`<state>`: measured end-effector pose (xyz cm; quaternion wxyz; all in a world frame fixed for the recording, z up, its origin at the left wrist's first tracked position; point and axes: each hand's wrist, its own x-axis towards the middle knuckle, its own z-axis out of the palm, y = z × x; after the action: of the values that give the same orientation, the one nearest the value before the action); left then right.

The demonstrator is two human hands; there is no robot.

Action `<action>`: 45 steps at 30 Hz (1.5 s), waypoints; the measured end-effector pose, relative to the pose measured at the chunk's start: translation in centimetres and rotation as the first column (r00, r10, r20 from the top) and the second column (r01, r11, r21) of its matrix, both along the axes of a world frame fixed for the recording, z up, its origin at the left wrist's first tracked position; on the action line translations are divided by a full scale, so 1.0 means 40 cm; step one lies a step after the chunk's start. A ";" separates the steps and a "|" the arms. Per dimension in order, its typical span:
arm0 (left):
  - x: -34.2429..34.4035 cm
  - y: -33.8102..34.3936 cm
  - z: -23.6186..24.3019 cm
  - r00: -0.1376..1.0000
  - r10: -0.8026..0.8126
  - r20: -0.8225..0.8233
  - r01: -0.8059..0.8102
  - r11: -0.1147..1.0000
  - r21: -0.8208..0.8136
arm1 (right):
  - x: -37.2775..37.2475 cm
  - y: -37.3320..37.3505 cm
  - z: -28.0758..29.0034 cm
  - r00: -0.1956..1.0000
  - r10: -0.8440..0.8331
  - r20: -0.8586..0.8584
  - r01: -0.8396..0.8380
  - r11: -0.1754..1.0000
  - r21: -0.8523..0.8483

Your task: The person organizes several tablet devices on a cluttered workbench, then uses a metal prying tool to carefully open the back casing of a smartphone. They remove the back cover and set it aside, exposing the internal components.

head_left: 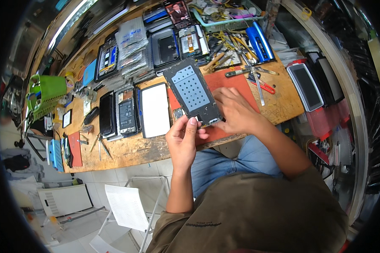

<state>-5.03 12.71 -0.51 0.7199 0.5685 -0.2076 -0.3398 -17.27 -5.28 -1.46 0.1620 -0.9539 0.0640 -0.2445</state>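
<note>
A black phone display panel, its back with a grey-blue dotted sheet facing me, is held tilted above the orange-red mat. My left hand is closed on its lower left corner, thumb in front. Along the lower right edge, my right hand grips the panel with bent fingers, some of them out of sight behind it. Left of the panel, a white rectangular panel lies on the wooden bench. Beside that lies an opened phone with its battery showing.
Plastic-bagged parts are stacked at the back. Pliers with red handles, a blue cylinder and several hand tools lie at the right. A turquoise basket of parts stands behind them. A green basket is at far left, a white folding chair below.
</note>
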 end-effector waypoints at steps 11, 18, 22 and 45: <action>-0.008 0.256 -0.069 0.988 0.071 -0.138 -0.066 0.997 0.039 | 0.036 -0.278 0.070 0.788 -0.552 0.271 0.599 0.790 -0.134; -0.115 0.164 -0.090 0.943 0.026 -0.332 -0.031 0.999 -0.009 | 0.072 -0.453 0.050 0.599 -0.794 -0.107 0.769 0.607 -0.199; -0.113 0.153 -0.078 0.974 0.178 0.140 -0.198 0.969 0.146 | 0.031 -0.426 0.094 0.624 -0.776 0.086 0.781 0.620 -0.070; -0.035 0.142 -0.088 0.208 -0.276 0.938 -0.111 0.946 0.303 | -0.397 0.153 0.028 0.837 0.523 -0.162 0.436 -0.458 0.774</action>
<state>-6.43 18.39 -4.02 0.3119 0.7460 -0.5879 0.0265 -33.16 0.83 -0.35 0.8782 -0.3515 0.2350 0.2238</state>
